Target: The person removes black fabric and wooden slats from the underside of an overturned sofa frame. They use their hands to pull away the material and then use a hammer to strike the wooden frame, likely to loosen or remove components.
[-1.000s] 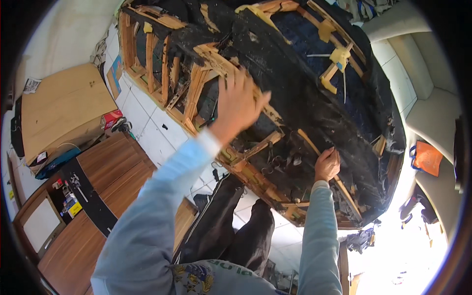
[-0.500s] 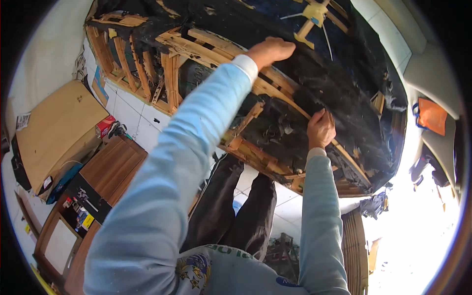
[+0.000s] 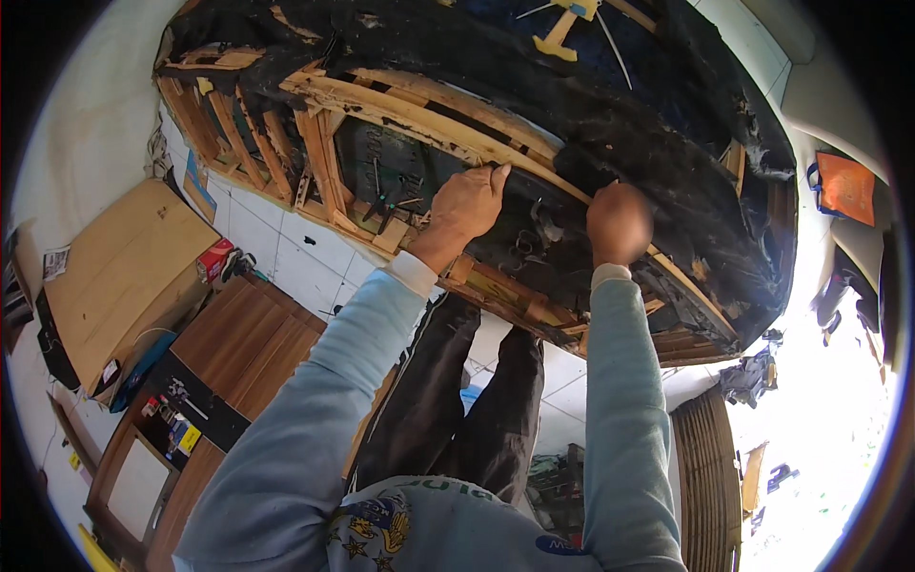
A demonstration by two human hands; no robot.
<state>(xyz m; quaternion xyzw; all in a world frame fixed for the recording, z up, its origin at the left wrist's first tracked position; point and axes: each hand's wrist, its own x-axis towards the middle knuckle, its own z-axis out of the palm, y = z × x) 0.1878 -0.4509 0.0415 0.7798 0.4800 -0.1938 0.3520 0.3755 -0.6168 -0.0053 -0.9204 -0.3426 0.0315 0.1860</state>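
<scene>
A large stripped furniture frame (image 3: 328,162) with torn black fabric (image 3: 667,114) and splintered wood fills the upper middle. A long pale wooden slat (image 3: 696,291) runs diagonally across it. My left hand (image 3: 467,202) grips the lower edge of the slat near its middle, thumb up, fingers curled underneath. My right hand (image 3: 620,221) is closed around the same slat farther right; it is partly blurred. Small metal springs (image 3: 548,229) and broken bits show in the dark opening below the slat. Yellow foam scraps (image 3: 555,48) and thin pale sticks cling to the fabric above.
At left are a cardboard sheet (image 3: 129,286), a wooden cabinet (image 3: 229,353) and small boxes on white floor tiles (image 3: 305,257). At right are pale curved upholstery, an orange bag (image 3: 843,186) and corrugated brown material (image 3: 703,477). My legs stand below the frame.
My left hand reached up along the frame, then came down onto the slat's lower edge. My right hand stayed gripping the slat, now higher in view. The whole frame appears shifted upward.
</scene>
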